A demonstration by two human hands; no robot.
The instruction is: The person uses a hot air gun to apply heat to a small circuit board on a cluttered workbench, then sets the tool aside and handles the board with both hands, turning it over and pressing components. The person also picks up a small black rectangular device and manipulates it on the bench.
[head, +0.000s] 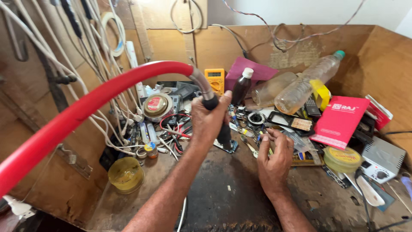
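Red hose (pixel 86 107) sweeps in from seven o'clock, arching to a metal neck and black handle (pixel 216 118), held upright over the tabletop (pixel 223 193) in the left hand (pixel 208 122), fingers wrapped fully around the grip. Right hand (pixel 274 157), at three o'clock of it, pinches a small part (too small to identify). Hose looks stiff, springy and likely to tug sideways; the handle is the sound hold.

Yellow multimeter (pixel 215 80), dark bottle (pixel 241 89), clear plastic bottles (pixel 310 81), pink booklet (pixel 340 121), yellow tub (pixel 125 174).
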